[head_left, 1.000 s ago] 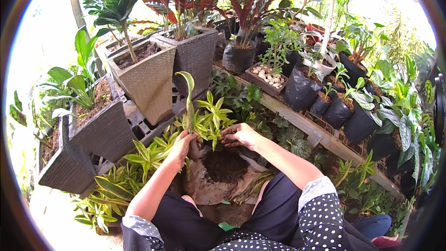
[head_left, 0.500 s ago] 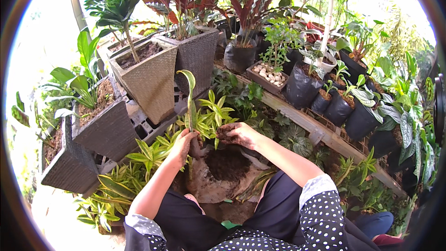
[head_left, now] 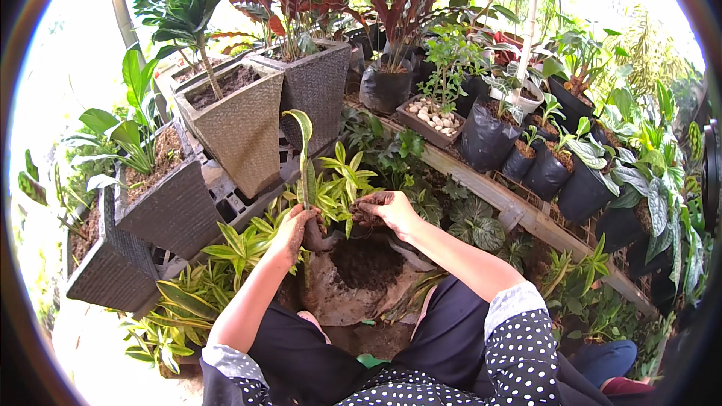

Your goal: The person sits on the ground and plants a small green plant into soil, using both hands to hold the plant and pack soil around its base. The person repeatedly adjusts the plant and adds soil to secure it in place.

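Observation:
My left hand (head_left: 295,233) is closed around the base of a snake plant (head_left: 305,152), whose long yellow-edged leaf stands upright. A small greyish wrapping or bag (head_left: 322,241) shows beside its fingers, partly hidden by them. To the right, my right hand (head_left: 387,209) has its soil-covered fingers curled together around dark soil (head_left: 365,212). Below both hands lies a pale, soil-stained sack (head_left: 331,293) between my knees. A heap of dark loose soil (head_left: 366,265) rests on it.
Tall grey planters (head_left: 235,135) stand at the left, close to my left arm. Yellow-green leafy plants (head_left: 248,248) crowd around that arm. On the right a wooden rail (head_left: 481,189) runs past several black plant bags (head_left: 489,139) and a tray of white pebbles (head_left: 432,119).
My right hand has curled slightly, staying over the soil's far edge. More of the greyish piece beside my left hand shows. The snake plant remains upright in my left hand.

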Demonstrator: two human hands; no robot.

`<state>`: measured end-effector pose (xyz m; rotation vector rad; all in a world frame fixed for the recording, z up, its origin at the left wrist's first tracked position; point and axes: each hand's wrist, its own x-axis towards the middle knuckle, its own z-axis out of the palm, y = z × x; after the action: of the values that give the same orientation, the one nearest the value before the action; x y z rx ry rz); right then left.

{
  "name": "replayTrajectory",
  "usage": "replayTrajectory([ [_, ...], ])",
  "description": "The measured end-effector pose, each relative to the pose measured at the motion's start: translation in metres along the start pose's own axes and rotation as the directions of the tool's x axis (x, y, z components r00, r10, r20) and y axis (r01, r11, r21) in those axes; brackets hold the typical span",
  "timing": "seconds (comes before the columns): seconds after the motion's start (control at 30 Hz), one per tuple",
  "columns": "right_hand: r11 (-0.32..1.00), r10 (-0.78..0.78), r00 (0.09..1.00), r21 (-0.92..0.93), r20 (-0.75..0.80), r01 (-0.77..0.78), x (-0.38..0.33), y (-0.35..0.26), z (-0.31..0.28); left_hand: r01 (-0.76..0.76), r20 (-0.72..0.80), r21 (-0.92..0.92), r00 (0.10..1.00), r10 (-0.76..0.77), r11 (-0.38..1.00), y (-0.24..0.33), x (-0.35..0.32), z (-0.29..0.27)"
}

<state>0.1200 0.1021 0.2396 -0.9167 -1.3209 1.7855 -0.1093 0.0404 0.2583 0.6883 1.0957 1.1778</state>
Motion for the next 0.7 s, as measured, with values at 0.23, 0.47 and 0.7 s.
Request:
replayTrajectory([
  [0.23,0.967,0.033,0.998,0.251,0.051,-0.045,-0.001,0.001,-0.006,0.01,-0.023,0.019,1.0,-0.01,1.0,0.001,0.0,0.004],
  [0.47,1.0,-0.011,1.0,0.015,-0.014,0.011,0.002,0.004,-0.008,0.016,-0.027,0.025,1.0,-0.016,1.0,-0.002,0.003,0.004],
  [0.7,0.991,0.051,0.996,0.124,0.07,-0.059,-0.003,0.002,-0.005,0.009,-0.018,0.015,1.0,-0.009,1.0,-0.005,0.004,0.004],
])
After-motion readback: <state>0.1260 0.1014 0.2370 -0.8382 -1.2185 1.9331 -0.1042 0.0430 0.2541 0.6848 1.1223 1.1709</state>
